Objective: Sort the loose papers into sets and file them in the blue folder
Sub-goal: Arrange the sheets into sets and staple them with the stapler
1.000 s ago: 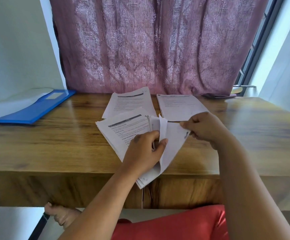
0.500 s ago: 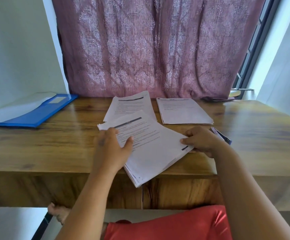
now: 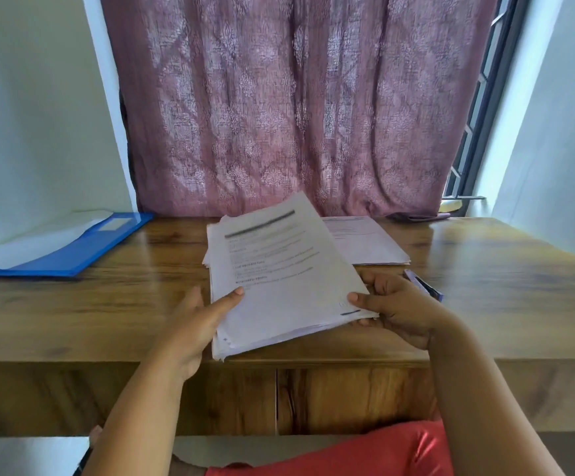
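Both hands hold paper stack (image 3: 279, 280) tilted above tabletop (image 3: 107, 314): left hand (image 3: 193, 324) grips near-left edge, thumb on top; right hand (image 3: 395, 310) pinches near-right corner. Second paper pile (image 3: 368, 242) behind. Blue folder (image 3: 63, 249) open, far left.

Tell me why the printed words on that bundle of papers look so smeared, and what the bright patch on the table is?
Head view: the held stack of papers is motion-blurred, so its text cannot be read; window daylight puts glare on the wooden table; the wide lens bends the walls outward.
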Demonstrator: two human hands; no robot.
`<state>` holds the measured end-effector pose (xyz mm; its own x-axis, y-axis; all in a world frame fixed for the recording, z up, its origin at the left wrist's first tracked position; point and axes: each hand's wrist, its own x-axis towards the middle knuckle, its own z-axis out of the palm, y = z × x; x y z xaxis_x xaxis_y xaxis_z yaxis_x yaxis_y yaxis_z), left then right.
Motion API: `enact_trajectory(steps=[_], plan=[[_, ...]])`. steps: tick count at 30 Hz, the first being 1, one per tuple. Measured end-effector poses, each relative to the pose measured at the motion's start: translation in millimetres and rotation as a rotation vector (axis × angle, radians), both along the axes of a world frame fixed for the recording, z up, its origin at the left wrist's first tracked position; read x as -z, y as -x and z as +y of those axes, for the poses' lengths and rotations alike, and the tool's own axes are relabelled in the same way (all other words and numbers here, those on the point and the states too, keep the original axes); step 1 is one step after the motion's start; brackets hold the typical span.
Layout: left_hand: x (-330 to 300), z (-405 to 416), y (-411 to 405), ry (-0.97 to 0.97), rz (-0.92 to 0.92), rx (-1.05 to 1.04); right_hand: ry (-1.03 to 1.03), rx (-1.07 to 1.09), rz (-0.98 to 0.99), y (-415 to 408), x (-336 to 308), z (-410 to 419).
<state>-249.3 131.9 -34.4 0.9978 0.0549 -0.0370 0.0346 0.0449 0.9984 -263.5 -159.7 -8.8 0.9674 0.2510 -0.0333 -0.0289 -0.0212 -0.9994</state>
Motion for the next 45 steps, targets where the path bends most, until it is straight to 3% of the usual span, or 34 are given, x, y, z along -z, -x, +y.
enact_trajectory(steps=[3,6,9,12,18,26,28,31,34,40,45], plan=[[-18,-17,-4,0.022,-0.144,0.006,0.310,0.142,-0.303,-7,-11,9],[-36,-29,-7,-0.174,-0.447,-0.128,0.542,0.348,-0.530,-12,-21,23],[-47,-41,-2,-0.292,-0.669,-0.119,0.392,0.504,-0.607,-16,-22,36],[-41,-45,-6,-0.289,-0.673,-0.078,0.266,0.577,-0.592,-20,-16,44],[-10,-48,-10,-0.286,-0.721,-0.177,0.271,0.578,-0.542,-20,14,52],[-20,-47,-14,-0.351,-0.818,-0.388,0.353,0.564,-0.599,-26,9,53],[-15,-43,-19,-0.442,-0.754,-0.390,0.409,0.515,-0.508,-28,13,52],[8,-36,-21,-0.589,-0.512,-0.264,0.600,0.414,-0.328,-28,29,49],[18,-27,-20,-0.687,-0.359,-0.193,0.657,0.388,-0.286,-30,31,48],[4,18,-33,-0.665,-0.222,-0.208,0.606,0.268,-0.266,-39,20,75],[-2,88,-49,-0.478,0.012,-0.202,0.499,0.083,-0.188,-75,13,135]])
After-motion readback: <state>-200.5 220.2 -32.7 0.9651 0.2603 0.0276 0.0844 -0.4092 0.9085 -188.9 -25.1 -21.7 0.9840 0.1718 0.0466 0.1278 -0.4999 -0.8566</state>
